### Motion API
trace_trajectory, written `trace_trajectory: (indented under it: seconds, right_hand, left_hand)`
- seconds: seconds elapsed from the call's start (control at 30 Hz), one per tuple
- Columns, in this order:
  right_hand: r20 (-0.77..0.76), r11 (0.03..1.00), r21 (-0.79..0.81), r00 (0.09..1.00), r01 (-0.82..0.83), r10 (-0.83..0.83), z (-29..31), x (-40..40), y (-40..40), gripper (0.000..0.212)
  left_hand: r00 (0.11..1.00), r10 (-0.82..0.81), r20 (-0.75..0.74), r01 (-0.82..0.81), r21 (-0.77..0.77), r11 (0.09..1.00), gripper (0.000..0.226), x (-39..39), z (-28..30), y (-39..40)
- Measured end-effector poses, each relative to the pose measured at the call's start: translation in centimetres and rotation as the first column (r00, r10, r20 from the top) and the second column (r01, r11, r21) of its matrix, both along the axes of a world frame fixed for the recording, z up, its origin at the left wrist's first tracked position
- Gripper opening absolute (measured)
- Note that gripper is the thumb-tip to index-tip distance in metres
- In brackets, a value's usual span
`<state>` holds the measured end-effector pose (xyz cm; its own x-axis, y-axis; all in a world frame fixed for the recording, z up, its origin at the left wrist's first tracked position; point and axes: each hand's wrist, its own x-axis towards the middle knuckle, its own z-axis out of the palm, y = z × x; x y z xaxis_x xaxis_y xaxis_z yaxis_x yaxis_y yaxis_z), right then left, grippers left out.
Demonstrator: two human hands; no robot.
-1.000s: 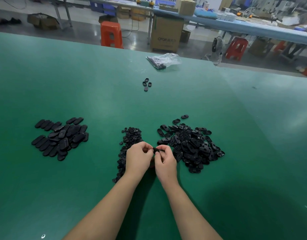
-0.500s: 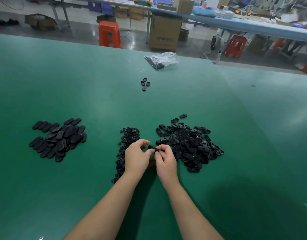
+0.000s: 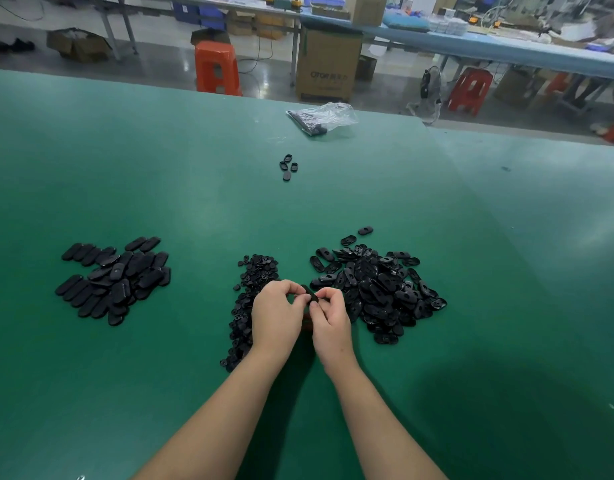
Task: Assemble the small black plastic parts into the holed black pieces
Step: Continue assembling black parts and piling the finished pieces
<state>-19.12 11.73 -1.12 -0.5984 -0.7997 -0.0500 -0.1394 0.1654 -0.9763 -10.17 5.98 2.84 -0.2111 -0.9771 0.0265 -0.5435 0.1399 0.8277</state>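
Bag (image 3: 322, 118) at the table's (image 3: 160, 168) far edge holds black parts. Left hand (image 3: 276, 315) and right hand (image 3: 330, 320) pinch one piece (image 3: 309, 294).

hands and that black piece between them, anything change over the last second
Barely. Both hands, left hand and right hand, still pinch the black piece between their fingertips, working it slightly. The three piles and the four loose pieces have not moved.

Orange stool (image 3: 218, 68), cardboard box (image 3: 328, 65)
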Motion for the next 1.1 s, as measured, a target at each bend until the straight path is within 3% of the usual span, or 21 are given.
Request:
trace_trajectory:
  seconds: [0.17,0.33,0.53,0.7,0.9,1.1]
  right_hand:
    - [0.003,1.0,-0.017,1.0,-0.008,0.008,-0.2,0.1,-0.1,0.02]
    - [0.12,0.999,-0.034,0.993,0.01,-0.006,-0.4,0.2,-0.4,0.026]
    - [0.085,0.998,-0.045,0.995,0.047,-0.044,-0.7,0.1,-0.4,0.018]
    - [0.088,0.998,-0.052,0.996,0.03,-0.026,-0.5,0.2,-0.4,0.018]
    - [0.116,0.998,-0.07,0.993,0.002,0.006,-0.3,0.3,-0.2,0.02]
    - [0.094,0.998,-0.065,0.995,-0.014,0.02,-0.1,0.4,-0.1,0.023]
  left_hand:
    - [1.0,-0.013,0.021,0.014,-0.073,0.997,0.009,-0.2,-0.4,0.5]
    - [0.998,-0.05,0.025,0.053,-0.145,0.988,0.017,-0.1,-0.9,1.1]
    - [0.995,-0.103,-0.008,0.1,-0.159,0.982,0.017,0.3,-0.8,1.4]
    - [0.996,-0.08,-0.042,0.08,-0.008,0.997,0.019,0.6,-0.5,0.7]
    - [0.979,-0.203,0.009,0.201,0.102,0.974,0.008,1.4,0.0,-1.3]
    - [0.977,-0.211,0.031,0.206,0.12,0.971,0.006,1.5,0.2,-1.6]
